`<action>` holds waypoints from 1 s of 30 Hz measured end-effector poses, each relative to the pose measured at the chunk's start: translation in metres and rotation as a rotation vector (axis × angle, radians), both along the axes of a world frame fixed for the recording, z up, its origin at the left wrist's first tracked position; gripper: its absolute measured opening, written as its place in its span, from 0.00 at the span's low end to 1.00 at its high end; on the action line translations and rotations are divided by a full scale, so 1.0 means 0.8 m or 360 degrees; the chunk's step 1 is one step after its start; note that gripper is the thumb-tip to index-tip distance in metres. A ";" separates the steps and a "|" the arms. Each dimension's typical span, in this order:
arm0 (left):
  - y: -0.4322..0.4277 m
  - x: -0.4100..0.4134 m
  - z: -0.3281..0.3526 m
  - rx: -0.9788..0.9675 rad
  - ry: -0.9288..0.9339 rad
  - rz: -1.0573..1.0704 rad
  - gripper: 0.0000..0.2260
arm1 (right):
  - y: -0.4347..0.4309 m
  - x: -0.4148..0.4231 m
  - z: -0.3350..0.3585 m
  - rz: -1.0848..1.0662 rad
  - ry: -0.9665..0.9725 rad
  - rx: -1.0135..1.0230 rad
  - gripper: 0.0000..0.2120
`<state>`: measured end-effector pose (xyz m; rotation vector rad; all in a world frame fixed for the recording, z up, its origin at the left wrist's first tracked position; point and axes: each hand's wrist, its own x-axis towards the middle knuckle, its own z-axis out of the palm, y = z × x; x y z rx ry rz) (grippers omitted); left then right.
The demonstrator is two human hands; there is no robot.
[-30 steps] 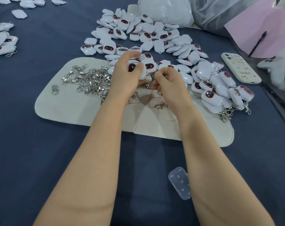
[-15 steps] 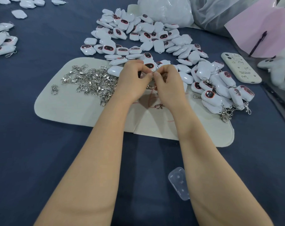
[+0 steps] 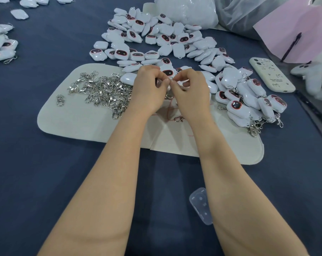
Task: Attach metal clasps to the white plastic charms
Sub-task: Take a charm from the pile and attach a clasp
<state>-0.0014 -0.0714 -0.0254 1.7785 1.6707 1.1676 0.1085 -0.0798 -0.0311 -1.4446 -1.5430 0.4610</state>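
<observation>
Both grips have drawn together, the left hand (image 3: 149,90) and right hand (image 3: 192,94) now pinching one white charm (image 3: 168,87) between curled fingertips (image 3: 163,82), clasp hidden from me, so hooking-on looks underway; spare metal clasps (image 3: 104,89) lie just left.

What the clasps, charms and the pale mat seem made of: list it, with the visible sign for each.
Clasps: metal, bright silver and shiny; they glint in a tangled heap. Charms: hard plastic by the look, glossy white, with highlights on the rounded shells. Mat: probably felt or thin foam, off-white and matte, with a soft cut edge.
</observation>
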 end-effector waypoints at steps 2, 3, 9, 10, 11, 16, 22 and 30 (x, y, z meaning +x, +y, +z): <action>0.000 0.000 0.000 0.0022 0.0004 -0.0001 0.05 | 0.000 0.000 0.000 -0.0013 0.0007 0.0002 0.06; 0.000 0.000 0.000 0.0032 0.0000 0.0002 0.05 | 0.000 -0.001 0.000 -0.0018 0.0022 0.0003 0.06; 0.000 0.000 0.000 0.0046 -0.0011 0.0008 0.05 | 0.000 -0.001 0.001 0.0006 0.0070 -0.0011 0.05; 0.000 -0.001 0.000 0.0048 -0.0011 0.0009 0.05 | 0.001 0.000 0.001 0.0017 0.0093 -0.0029 0.05; 0.000 -0.001 -0.001 0.0048 -0.0010 0.0008 0.05 | 0.001 0.000 0.000 0.0032 0.0121 -0.0052 0.05; -0.001 0.003 -0.002 0.0042 0.0005 -0.0003 0.05 | 0.001 -0.002 -0.003 0.0149 0.0215 -0.0100 0.07; -0.001 0.004 -0.004 -0.0031 -0.0026 0.0021 0.03 | 0.002 -0.001 -0.008 0.0228 0.0165 -0.0137 0.06; -0.002 0.006 -0.002 0.0063 -0.0079 0.0060 0.05 | 0.000 -0.004 -0.009 0.0255 0.0277 -0.0153 0.05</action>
